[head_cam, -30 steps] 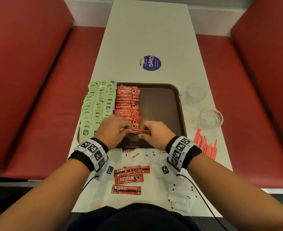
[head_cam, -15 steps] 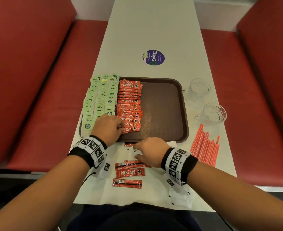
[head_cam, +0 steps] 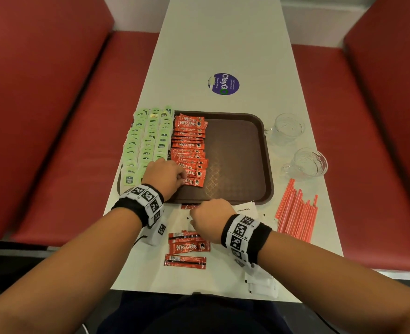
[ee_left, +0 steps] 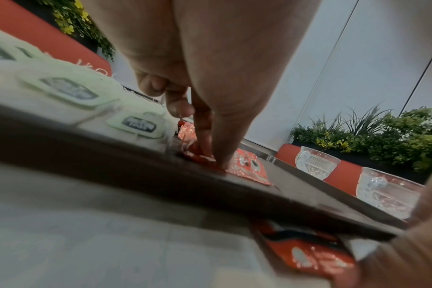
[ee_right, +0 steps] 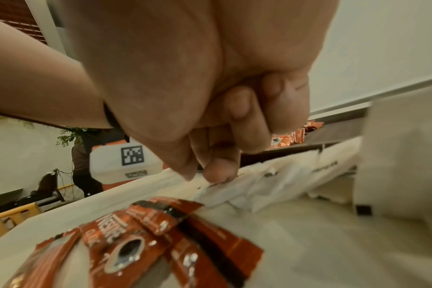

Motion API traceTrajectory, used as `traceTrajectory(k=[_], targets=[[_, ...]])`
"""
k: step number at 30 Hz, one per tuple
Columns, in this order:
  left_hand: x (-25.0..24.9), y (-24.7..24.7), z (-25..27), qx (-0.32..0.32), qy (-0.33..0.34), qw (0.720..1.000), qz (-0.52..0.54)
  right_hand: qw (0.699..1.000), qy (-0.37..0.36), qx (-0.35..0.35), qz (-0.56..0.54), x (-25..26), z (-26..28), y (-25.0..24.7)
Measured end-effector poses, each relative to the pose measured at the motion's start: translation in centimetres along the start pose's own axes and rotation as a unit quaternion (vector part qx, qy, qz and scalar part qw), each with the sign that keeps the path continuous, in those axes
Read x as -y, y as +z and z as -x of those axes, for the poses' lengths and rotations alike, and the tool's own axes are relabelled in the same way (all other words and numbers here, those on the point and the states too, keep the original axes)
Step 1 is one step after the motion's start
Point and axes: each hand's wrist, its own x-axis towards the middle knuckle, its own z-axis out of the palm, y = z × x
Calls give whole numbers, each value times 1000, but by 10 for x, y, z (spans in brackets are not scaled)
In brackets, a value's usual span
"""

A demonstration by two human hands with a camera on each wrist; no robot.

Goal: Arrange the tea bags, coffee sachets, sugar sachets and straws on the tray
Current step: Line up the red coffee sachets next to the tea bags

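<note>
A brown tray (head_cam: 237,165) holds green tea bags (head_cam: 148,141) in columns on its left. Beside them runs a row of red coffee sachets (head_cam: 189,145). My left hand (head_cam: 182,177) pinches the left end of the nearest coffee sachet (head_cam: 195,182), thumb pressing it onto the tray (ee_left: 111,152). My right hand (head_cam: 195,216) is curled over white sugar sachets (head_cam: 245,209) on the table in front of the tray. Its fingertips (ee_right: 219,173) touch them and I see nothing held. A red sachet (head_cam: 187,206) lies at the tray's front rim. Red straws (head_cam: 295,213) lie to the right.
Loose coffee sachets (head_cam: 189,247) and more sugar sachets (head_cam: 262,285) lie near the table's front edge. Two glass cups (head_cam: 286,127) (head_cam: 307,162) stand right of the tray. A purple sticker (head_cam: 223,84) is beyond it. Red benches flank the table.
My right hand has let go of the sachet on the tray and drawn back to the table in front of it. My left hand stays on that sachet.
</note>
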Motion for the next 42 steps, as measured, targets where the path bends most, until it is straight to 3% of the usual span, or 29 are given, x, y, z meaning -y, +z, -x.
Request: traceTrajectory(k=[6,11,17,22,26,32,36,42], targets=[[3,0,15,-36,1,999,39,999,-12,-49,21,0,4,-3],[13,1,37,-29,-5,999,36,998,-17,-19,59,7,2,-2],[24,3,61,-14,-16,1000,22,998,-59,-16,33,9,4,0],[32,2,70,-9,0,999,43,998,-14,-48,31,8,-4,-4],[29,-2,82,55,80,992,76,999,7,-23,38,11,-14,-7],[22,3,97,188,130,972,55,1000,-15,-24,-1,11,-16,-15],[18,10,99,197,155,967,45,998,-7,-47,-52,8,-14,-15],[10,7,94,220,140,964,53,988,-50,-104,-106,-1,-7,-12]])
